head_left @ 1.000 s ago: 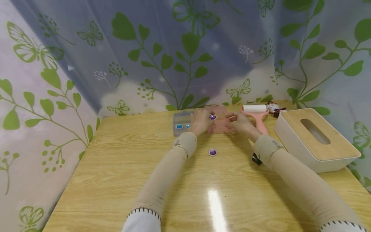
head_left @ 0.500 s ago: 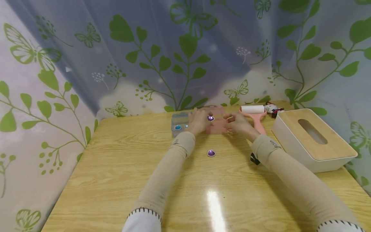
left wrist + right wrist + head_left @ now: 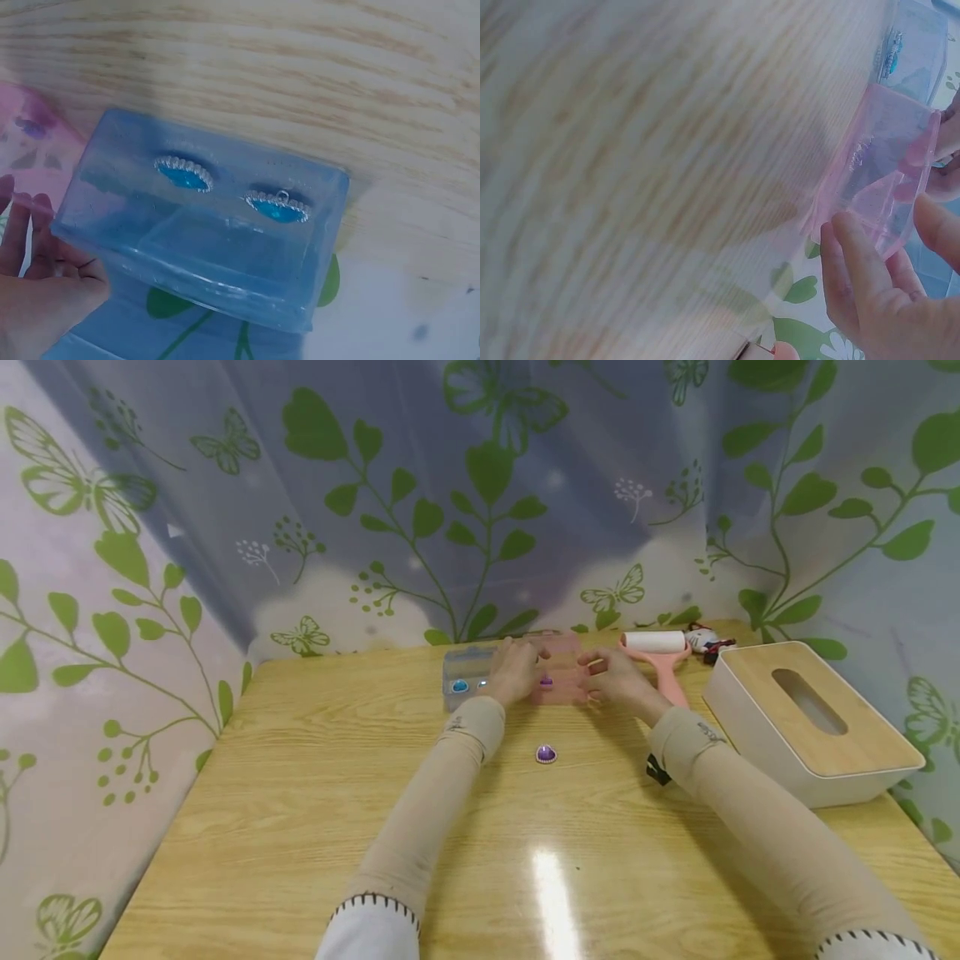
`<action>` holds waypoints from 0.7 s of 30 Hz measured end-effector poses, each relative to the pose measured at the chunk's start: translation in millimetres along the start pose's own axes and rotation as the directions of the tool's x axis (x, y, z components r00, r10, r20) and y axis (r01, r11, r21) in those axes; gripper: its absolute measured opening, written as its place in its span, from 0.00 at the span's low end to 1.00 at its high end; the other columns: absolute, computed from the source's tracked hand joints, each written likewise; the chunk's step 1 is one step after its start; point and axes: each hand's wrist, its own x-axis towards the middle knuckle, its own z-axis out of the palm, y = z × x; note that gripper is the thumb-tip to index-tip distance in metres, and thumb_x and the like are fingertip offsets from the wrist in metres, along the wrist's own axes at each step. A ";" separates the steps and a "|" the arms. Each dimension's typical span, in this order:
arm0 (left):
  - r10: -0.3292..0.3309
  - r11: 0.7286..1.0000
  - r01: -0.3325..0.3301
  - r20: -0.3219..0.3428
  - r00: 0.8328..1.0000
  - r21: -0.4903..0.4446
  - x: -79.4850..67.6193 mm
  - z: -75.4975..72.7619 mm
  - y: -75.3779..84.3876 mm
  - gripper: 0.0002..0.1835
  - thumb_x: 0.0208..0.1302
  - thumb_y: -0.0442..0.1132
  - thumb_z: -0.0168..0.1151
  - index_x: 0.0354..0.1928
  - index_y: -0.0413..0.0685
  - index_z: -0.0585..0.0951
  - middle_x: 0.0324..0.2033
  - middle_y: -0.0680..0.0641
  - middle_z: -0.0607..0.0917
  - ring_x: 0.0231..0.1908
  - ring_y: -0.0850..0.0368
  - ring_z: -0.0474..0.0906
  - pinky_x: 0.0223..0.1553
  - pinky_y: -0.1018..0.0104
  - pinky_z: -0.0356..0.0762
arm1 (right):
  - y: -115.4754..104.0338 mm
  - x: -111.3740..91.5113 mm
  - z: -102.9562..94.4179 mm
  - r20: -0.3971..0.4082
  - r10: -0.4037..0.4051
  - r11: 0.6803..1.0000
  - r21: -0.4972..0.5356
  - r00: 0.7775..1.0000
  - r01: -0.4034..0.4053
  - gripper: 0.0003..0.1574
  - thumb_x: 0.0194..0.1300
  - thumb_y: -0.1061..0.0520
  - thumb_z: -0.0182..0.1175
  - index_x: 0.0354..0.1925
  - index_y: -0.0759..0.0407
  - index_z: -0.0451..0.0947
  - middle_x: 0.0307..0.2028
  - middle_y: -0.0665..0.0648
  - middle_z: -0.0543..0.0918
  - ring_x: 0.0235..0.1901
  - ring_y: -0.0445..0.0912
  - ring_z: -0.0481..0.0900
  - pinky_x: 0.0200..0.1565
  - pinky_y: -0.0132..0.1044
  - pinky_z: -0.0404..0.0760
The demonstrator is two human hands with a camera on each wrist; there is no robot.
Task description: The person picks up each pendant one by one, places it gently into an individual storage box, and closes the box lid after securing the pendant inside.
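Observation:
A translucent pink box stands between my hands at the table's back. Inside it is a purple gem with a pale beaded rim, partly blurred through the wall. My left hand is at the pink box's left side, fingers relaxed and apart from the gem. My right hand touches the opposite side with extended fingers; its thumb is near the rim. Left of it, a translucent blue box contains two blue gems, one gem beside the other gem. Another purple gem lies in front.
A pink-handled lint roller lies right of the boxes, near a small figurine. At the right stands a white tissue box with a wooden lid. A small black object is by my right sleeve. A patterned curtain hangs behind.
The upper purple gem has left the fingers of my left hand and dropped lower, into the pink box. Both hands stay nearly in place; the view has shifted slightly.

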 end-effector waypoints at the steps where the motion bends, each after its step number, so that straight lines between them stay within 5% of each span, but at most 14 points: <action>1: 0.006 1.000 -0.006 -0.004 1.000 -0.024 -0.2 -0.9 -1.6 0.17 0.73 0.41 0.65 0.61 0.57 0.86 0.55 0.51 0.88 0.57 0.50 0.76 0.62 0.56 0.75 | -0.5 -0.4 0.7 0.001 0.000 1.000 0.001 1.000 0.000 0.30 0.77 0.64 0.58 0.73 0.70 0.66 0.64 0.73 0.73 0.50 0.53 0.82 0.58 0.47 0.86; 9: 0.037 0.984 -0.043 -0.035 0.999 -0.175 -12.8 -26.3 -2.3 0.18 0.78 0.42 0.60 0.65 0.55 0.83 0.55 0.50 0.84 0.55 0.52 0.73 0.56 0.59 0.77 | -2.0 -3.9 1.4 0.017 -0.010 1.000 0.013 1.000 0.010 0.33 0.77 0.63 0.58 0.75 0.69 0.63 0.67 0.74 0.70 0.56 0.58 0.80 0.63 0.52 0.83; 15: 0.102 0.942 -0.106 -0.028 0.994 -0.319 -33.5 -44.8 -4.1 0.24 0.77 0.42 0.60 0.72 0.57 0.77 0.56 0.47 0.82 0.57 0.50 0.73 0.56 0.56 0.78 | -2.3 -4.0 0.7 0.019 -0.014 1.000 0.007 1.000 0.014 0.34 0.77 0.63 0.59 0.75 0.69 0.63 0.68 0.75 0.70 0.57 0.59 0.80 0.58 0.46 0.86; 21: 0.191 0.924 -0.188 -0.026 0.981 -0.333 -57.5 -51.6 -10.6 0.23 0.77 0.44 0.59 0.71 0.56 0.77 0.57 0.47 0.83 0.60 0.48 0.75 0.60 0.53 0.77 | -3.6 -3.5 0.5 0.018 -0.016 1.000 0.007 1.000 0.016 0.33 0.77 0.64 0.59 0.74 0.71 0.63 0.67 0.75 0.70 0.51 0.53 0.81 0.51 0.38 0.87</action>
